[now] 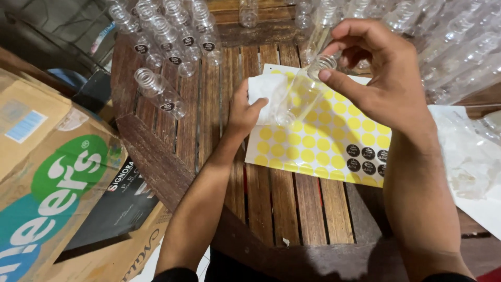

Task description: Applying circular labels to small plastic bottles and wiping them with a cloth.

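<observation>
My right hand (383, 78) holds a small clear plastic bottle (301, 94) by its threaded neck, tilted so its base points down to the left. My left hand (244, 112) rests on the wooden table (271, 198), fingers against the bottle's lower end and a white sheet corner. Under the bottle lies a sticker sheet (318, 143) of yellow circles, with several round black stickers (368, 159) left at its right edge.
Several clear bottles with black round stickers (172, 42) lie at the table's back left, one apart (159, 93). Unlabelled bottles (449, 42) pile at the back right. A clear plastic bag (469, 156) lies right. Cardboard boxes (52, 172) stand to the left.
</observation>
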